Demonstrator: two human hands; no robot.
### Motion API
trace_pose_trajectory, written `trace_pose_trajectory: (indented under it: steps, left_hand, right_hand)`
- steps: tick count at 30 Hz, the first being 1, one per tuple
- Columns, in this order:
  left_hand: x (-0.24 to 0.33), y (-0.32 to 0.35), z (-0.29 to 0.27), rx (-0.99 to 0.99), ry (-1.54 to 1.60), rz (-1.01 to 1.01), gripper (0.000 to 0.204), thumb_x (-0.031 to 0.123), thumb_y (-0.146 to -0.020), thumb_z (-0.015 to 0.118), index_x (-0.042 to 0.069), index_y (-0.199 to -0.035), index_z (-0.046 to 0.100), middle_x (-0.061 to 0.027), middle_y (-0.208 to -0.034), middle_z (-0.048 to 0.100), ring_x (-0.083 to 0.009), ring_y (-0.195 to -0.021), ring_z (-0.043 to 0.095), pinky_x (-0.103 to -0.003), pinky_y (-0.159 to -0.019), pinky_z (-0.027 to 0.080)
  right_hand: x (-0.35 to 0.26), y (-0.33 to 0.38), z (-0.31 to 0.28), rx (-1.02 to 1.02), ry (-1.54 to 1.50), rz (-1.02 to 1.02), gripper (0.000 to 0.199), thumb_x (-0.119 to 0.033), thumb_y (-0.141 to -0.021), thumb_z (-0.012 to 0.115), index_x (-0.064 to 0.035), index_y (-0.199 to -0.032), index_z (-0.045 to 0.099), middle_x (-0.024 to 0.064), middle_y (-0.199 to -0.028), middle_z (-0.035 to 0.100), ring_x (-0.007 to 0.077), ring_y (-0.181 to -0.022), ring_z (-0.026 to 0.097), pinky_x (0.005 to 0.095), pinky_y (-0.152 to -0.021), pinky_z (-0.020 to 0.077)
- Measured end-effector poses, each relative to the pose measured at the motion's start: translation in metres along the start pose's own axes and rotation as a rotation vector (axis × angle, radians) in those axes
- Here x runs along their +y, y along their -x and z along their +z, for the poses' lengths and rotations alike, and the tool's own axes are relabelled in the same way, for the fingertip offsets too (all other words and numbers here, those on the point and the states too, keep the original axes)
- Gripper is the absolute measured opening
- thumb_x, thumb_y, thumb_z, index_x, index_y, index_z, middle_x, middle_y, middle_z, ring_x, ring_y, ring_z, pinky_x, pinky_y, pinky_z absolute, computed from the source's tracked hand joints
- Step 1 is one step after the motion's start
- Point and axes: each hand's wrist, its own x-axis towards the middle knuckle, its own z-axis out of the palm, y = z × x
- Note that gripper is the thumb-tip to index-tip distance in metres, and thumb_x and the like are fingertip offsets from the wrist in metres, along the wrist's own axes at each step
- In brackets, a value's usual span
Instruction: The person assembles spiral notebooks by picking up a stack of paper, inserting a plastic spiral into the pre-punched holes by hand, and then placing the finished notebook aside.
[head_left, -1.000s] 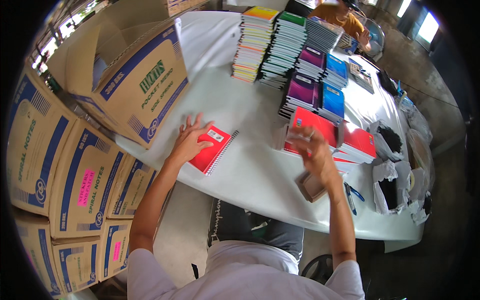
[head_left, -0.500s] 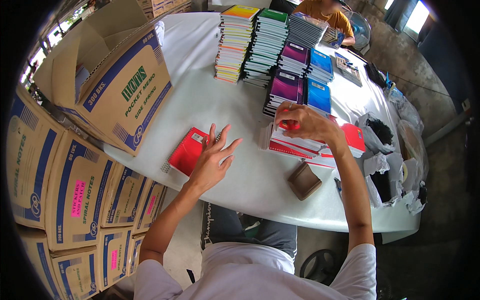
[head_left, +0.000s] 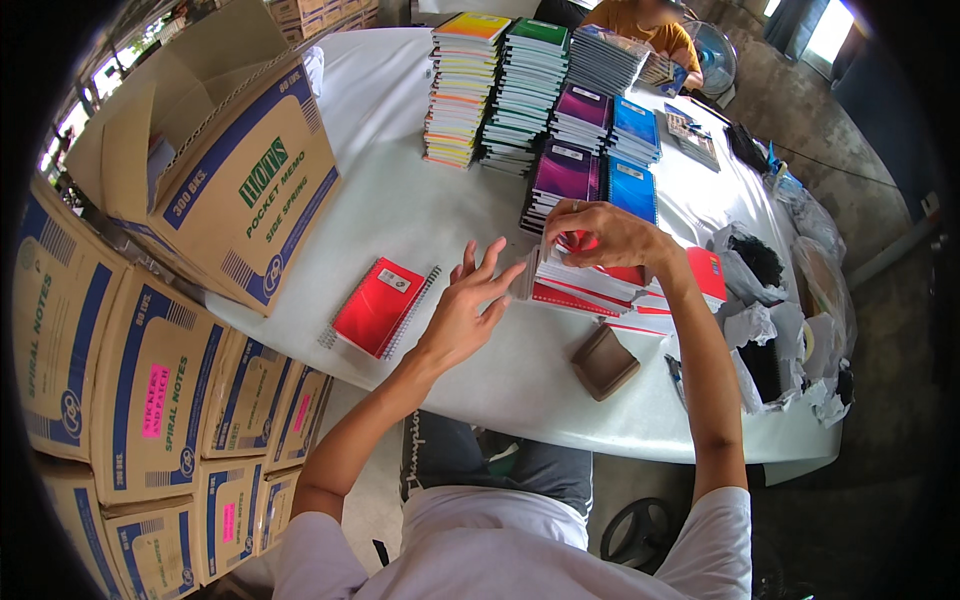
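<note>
On the white-covered table, a red spiral notebook [head_left: 378, 308] lies at left with a pale label on its cover. My left hand [head_left: 468, 305] hovers just right of it, fingers spread and holding nothing. Farther right, my right hand [head_left: 612, 240] curls its fingers and thumb around a red notebook [head_left: 576, 243] at the top of a stack of red notebooks [head_left: 590, 292]. That hand partly hides the notebook and the stack. A brown, shallow block-shaped object [head_left: 605, 362] sits in front of the stack.
Yellow [head_left: 462, 95], green [head_left: 523, 95], purple [head_left: 565, 175] and blue notebook stacks [head_left: 630, 190] stand behind. An open carton [head_left: 235, 190] is at left, above stacked cartons [head_left: 150, 390]. Plastic bags [head_left: 775, 310] line the right edge. A person [head_left: 650, 35] sits at the far side.
My left hand has moved right, away from the red notebook on the left, uncovering it. My right hand has stayed nearly in place at the red stack.
</note>
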Motion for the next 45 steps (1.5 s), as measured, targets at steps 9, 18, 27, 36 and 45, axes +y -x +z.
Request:
trace_pose_trajectory:
  steps: [9, 18, 27, 36, 45]
  left_hand:
    - [0.021, -0.041, 0.022, -0.110, -0.326, -0.085, 0.034, 0.032, -0.097, 0.059, 0.020, -0.129, 0.066, -0.0088, -0.156, 0.036, -0.0463, -0.146, 0.019, -0.050, -0.114, 0.028]
    - [0.025, -0.055, 0.004, 0.004, 0.906, -0.588, 0.058, 0.045, -0.102, 0.047, 0.012, -0.150, 0.039, -0.0075, -0.126, 0.060, -0.0219, -0.111, 0.057, -0.043, -0.100, 0.042]
    - [0.024, 0.028, -0.018, -0.256, 0.852, -0.255, 0.062, 0.010, -0.101, 0.048, 0.011, -0.156, 0.020, -0.0118, -0.138, 0.055, -0.0172, -0.128, 0.051, -0.030, -0.105, 0.040]
    - [0.016, 0.077, 0.010, -0.044, -0.115, 0.050, 0.075, 0.019, -0.097, 0.056, 0.007, -0.157, 0.012, -0.0164, -0.149, 0.044, -0.0366, -0.143, 0.033, -0.049, -0.115, 0.026]
    - [0.047, 0.056, 0.038, -0.343, -0.564, 0.252, 0.055, 0.028, -0.094, 0.060, 0.011, -0.144, 0.045, -0.0088, -0.142, 0.053, -0.0390, -0.129, 0.050, -0.055, -0.103, 0.041]
  right_hand:
    - [-0.013, 0.017, 0.021, 0.379, 0.219, 0.086, 0.032, 0.001, -0.073, 0.071, 0.0025, -0.104, 0.062, 0.0120, -0.112, 0.059, 0.0295, -0.096, 0.063, 0.0364, -0.077, 0.0565]
    - [-0.052, 0.042, 0.078, 0.776, 0.603, -0.313, 0.030, -0.001, -0.069, 0.072, 0.0038, -0.097, 0.060, 0.0170, -0.112, 0.057, 0.0355, -0.099, 0.058, 0.0432, -0.080, 0.0500]
    - [-0.077, 0.089, 0.152, 1.121, -0.419, 0.221, 0.061, -0.018, -0.081, 0.078, -0.0005, -0.129, 0.045, 0.0117, -0.120, 0.055, 0.0257, -0.119, 0.051, 0.0384, -0.107, 0.0369]
    - [-0.074, 0.088, 0.257, 0.922, -0.899, 0.284, 0.022, 0.001, -0.095, 0.057, -0.0005, -0.113, 0.045, 0.0100, -0.112, 0.053, 0.0158, -0.104, 0.052, 0.0263, -0.093, 0.0411]
    - [-0.003, 0.208, 0.145, 1.294, 0.078, 0.429, 0.048, 0.017, -0.069, 0.059, -0.0019, -0.114, 0.062, 0.0102, -0.109, 0.064, 0.0212, -0.104, 0.059, 0.0319, -0.088, 0.0501]
